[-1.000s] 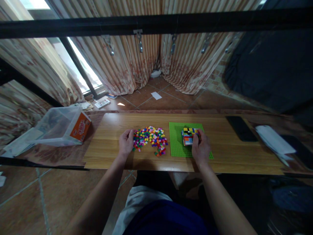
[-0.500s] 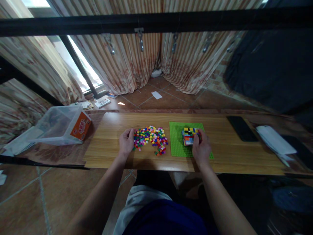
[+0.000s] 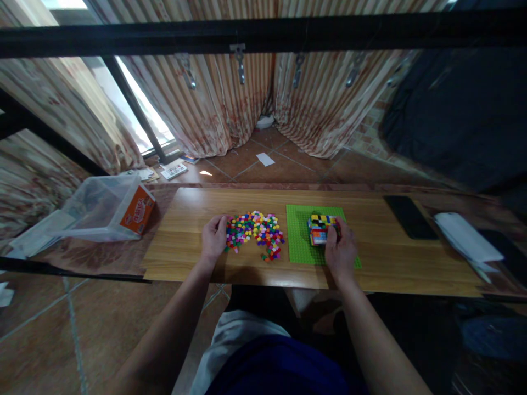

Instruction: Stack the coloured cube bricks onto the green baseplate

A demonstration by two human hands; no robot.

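A loose pile of small coloured toy bricks lies in the middle of the wooden table. At its left edge rests my left hand, fingers curled together beside the nearest bricks; whatever they may pinch is hidden. To the right is a green studded baseplate. On it stands a small block model built of bricks, with yellow and black on top and orange, blue and white in front. My right hand closes round the model's right side, thumb at the front, and covers that end.
A clear plastic bin with an orange label lies at the table's left. A black phone-like slab is on the right of the tabletop, and a white object lies past it. A dark bar crosses above, with metal clips hanging.
The whole view has shifted very slightly. Both hands stay in the same places, the left by the pile and the right on the brick model.
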